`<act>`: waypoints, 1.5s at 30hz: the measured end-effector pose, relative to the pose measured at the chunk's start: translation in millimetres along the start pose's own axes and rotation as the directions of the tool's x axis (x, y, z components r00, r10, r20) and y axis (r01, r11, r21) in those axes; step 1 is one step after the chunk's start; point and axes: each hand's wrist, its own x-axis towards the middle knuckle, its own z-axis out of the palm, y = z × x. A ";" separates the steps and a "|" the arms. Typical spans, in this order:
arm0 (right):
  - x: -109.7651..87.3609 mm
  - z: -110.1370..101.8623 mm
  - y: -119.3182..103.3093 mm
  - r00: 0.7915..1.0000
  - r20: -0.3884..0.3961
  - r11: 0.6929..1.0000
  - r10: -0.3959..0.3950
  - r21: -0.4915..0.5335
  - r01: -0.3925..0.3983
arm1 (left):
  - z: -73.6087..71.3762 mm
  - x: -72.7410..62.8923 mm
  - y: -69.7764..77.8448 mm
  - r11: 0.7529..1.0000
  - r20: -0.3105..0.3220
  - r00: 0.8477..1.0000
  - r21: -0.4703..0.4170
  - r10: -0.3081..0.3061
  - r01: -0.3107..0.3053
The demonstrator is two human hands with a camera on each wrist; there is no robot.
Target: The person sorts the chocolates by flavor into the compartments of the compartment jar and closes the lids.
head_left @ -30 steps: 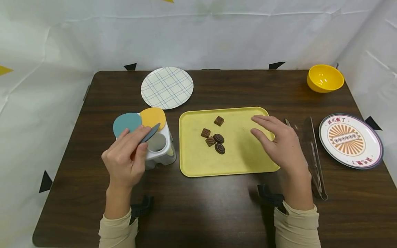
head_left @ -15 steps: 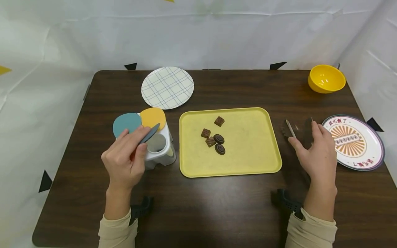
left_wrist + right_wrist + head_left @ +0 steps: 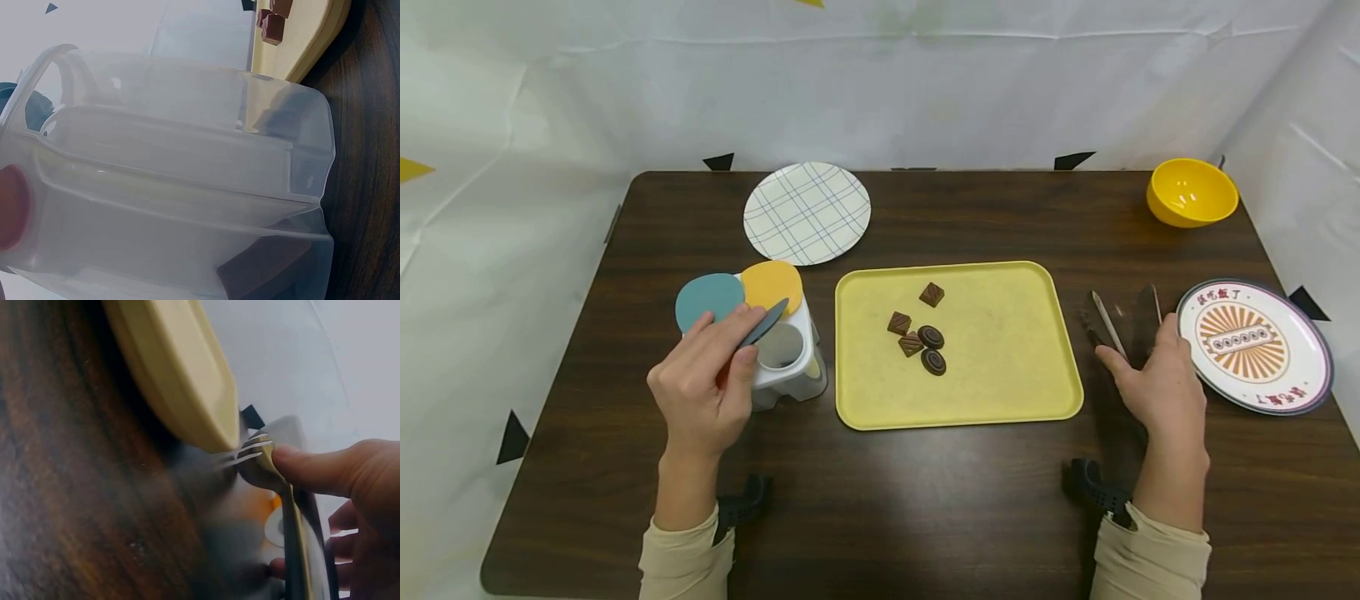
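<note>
My left hand [image 3: 703,387] pinches a dark grey-blue lid [image 3: 770,319], tilted up above a white several-chambered container [image 3: 782,387]. Beside that lid lie a teal lid [image 3: 709,300] and a yellow lid [image 3: 772,285]. The left wrist view shows the container's translucent wall [image 3: 175,169], with a dark brown block [image 3: 265,265] visible through it. At the right, my right hand [image 3: 1161,396] reaches round metal tongs [image 3: 1107,321], thumb on one arm and fingers by the other. Their fork-like end [image 3: 262,465] shows near my thumb in the right wrist view.
A yellow tray [image 3: 992,350] bears several chocolates [image 3: 931,337], square and oval. Behind it lies a white checked plate [image 3: 807,212]. A round patterned plate [image 3: 1255,392] lies right of the tongs, and a yellow bowl [image 3: 1191,193] stands at the back right.
My right hand has moved right from over the tray to the tongs, its fingers now drawn in around them. My left hand keeps its hold on the lid.
</note>
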 end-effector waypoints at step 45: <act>-7.7 -2.1 -28.4 0.974 -0.144 0.975 -0.177 0.111 0.193 | -0.5 1.7 2.5 1.000 0.002 1.000 -0.020 0.003 -0.003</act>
